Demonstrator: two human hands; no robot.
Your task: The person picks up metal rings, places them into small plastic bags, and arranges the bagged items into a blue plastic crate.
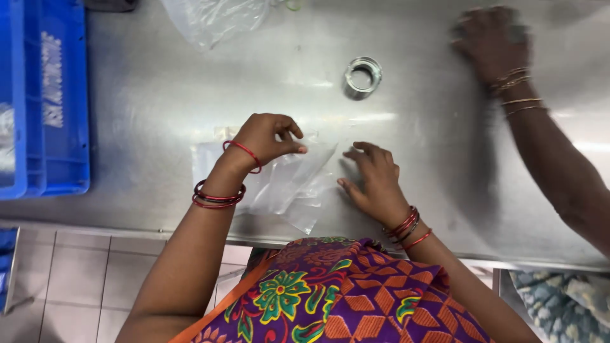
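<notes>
My left hand [265, 138] pinches the upper edge of a clear plastic bag [289, 187] that lies flat on the steel table [159, 101]. Red bangles circle that wrist. To the right, my right hand [372, 178] rests with fingers spread on the table at the bag's right edge, touching it. The bag is crumpled and partly hidden under my left forearm.
A roll of clear tape [363, 76] stands behind the bag. Another crumpled clear bag [213, 20] lies at the far edge. Blue plastic crates [44, 95] fill the left side. Another person's hand [492, 41] and forearm reach in from the right. Tiled floor shows below.
</notes>
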